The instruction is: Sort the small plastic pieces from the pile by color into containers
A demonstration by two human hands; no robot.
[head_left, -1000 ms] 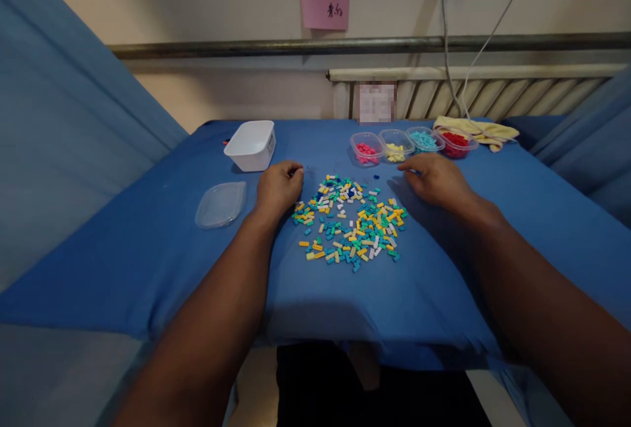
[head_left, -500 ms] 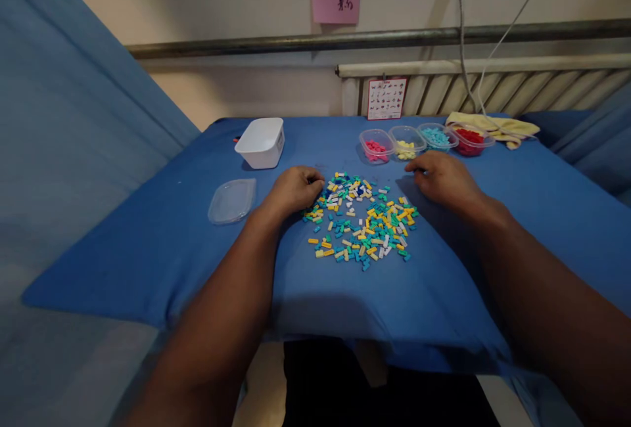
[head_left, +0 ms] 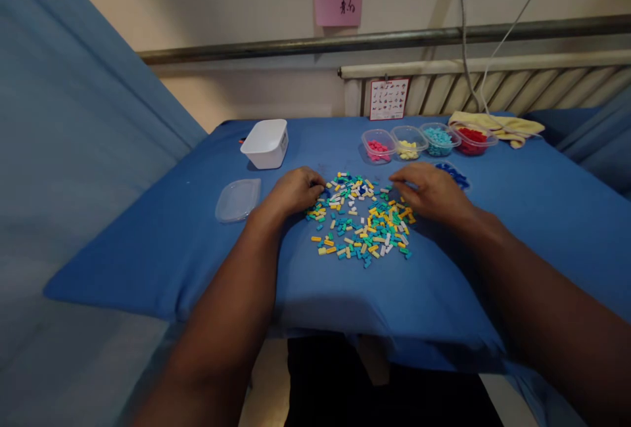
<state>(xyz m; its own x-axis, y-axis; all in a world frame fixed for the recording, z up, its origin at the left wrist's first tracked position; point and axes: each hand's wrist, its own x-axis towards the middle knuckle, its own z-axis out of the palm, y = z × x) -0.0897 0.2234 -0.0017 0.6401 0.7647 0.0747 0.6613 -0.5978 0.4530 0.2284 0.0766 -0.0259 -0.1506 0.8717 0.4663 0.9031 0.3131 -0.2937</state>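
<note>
A loose pile of small toy building bricks (head_left: 377,223) in yellow, teal, green, white and dark blue lies spread over the blue cloth. At its upper left edge rests my left hand (head_left: 297,189), fingers curled in toward the thumb. Dark blue shows by its fingertips, but what they hold is hidden. My right hand (head_left: 431,192) hovers at the pile's upper right edge, its thumb and forefinger slightly apart and pointing left. I see nothing between them. Partly behind that hand stands a clear tub of dark blue bricks (head_left: 454,175).
Clear tubs hold pink bricks (head_left: 378,150), pale yellow bricks (head_left: 407,149), light blue bricks (head_left: 438,140) and red bricks (head_left: 472,141) along the back. A yellow cloth (head_left: 497,126) lies beyond them. On the left are a white container (head_left: 263,151) and a clear lid (head_left: 238,201).
My right hand has moved left and down, from near the pale yellow tub to the pile's edge, uncovering the dark blue tub. My left hand has stayed beside the pile.
</note>
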